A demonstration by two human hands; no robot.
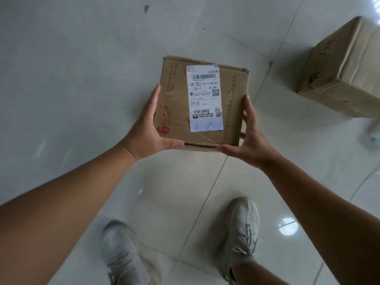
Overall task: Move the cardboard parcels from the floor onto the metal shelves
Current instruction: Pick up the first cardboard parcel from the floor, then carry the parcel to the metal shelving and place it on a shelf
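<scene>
A small brown cardboard parcel (pixel 176 95) with red print and a white shipping label on top is held in front of me above the tiled floor. My left hand (pixel 149 128) grips its left side, thumb along the near edge. My right hand (pixel 251 138) presses against its right side, thumb under the near edge. A second, larger cardboard parcel (pixel 345 73) wrapped in clear tape stands on the floor at the right. No metal shelves are in view.
Glossy pale floor tiles (pixel 82 79) fill the view, with a bright light reflection at the lower right. My two feet in light grey sneakers (pixel 241 233) stand below the held parcel.
</scene>
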